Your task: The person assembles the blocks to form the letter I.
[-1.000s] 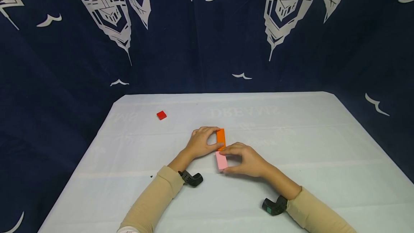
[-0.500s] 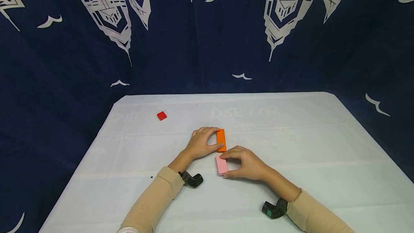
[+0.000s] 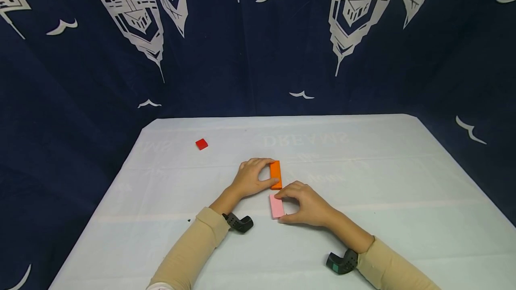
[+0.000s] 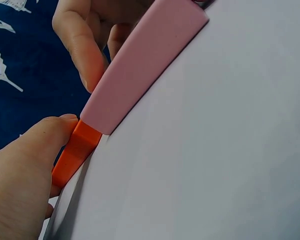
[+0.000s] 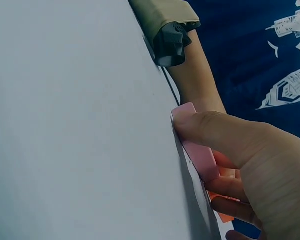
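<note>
At table [image 3: 363, 182] centre, left hand [image 3: 251, 178] pinches orange block [image 3: 276, 174] flat; right hand [image 3: 308, 204], at 5 o'clock, pinches pink block [image 3: 276, 205], seemingly aligning them end to end.

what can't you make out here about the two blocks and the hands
- Pink block: its right edge, head view, is covered by the right hand.
- Orange block: mostly hidden in the right wrist view behind fingers.
- Left hand: cut off by the left wrist view's edge.
- Red piece: too small for detail.
</note>
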A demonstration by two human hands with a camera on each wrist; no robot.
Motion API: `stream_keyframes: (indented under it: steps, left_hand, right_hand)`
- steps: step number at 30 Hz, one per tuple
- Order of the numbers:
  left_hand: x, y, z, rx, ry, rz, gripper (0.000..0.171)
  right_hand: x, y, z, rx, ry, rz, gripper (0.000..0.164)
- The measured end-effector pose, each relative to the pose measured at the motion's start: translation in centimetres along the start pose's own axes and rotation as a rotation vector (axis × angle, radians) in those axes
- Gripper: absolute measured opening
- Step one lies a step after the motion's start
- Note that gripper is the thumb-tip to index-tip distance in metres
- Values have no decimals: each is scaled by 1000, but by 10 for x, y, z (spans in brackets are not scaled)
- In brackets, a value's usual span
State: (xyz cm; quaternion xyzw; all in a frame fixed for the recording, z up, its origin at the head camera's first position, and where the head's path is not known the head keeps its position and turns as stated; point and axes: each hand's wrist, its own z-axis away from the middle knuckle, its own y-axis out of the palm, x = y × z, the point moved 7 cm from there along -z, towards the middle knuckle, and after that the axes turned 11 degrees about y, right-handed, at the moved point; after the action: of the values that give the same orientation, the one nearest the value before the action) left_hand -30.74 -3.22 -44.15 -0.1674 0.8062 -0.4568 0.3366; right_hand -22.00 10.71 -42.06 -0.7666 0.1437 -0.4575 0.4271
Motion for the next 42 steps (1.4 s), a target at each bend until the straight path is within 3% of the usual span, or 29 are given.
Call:
stream_keyframes:
  steps: [13, 24, 42]
  left_hand:
    - [-1, 0, 0, 14, -12, 0, 59]
    - [-2, -1, 0, 18, -11, 0, 60]
    - [-2, -1, 0, 15, -10, -1, 60]
  right_hand:
    - [-5, -1, 2, -33, 75, 12, 47]
    - [-8, 1, 1, -90, 37, 19, 46]
    - [-10, 2, 1, -87, 70, 6, 50]
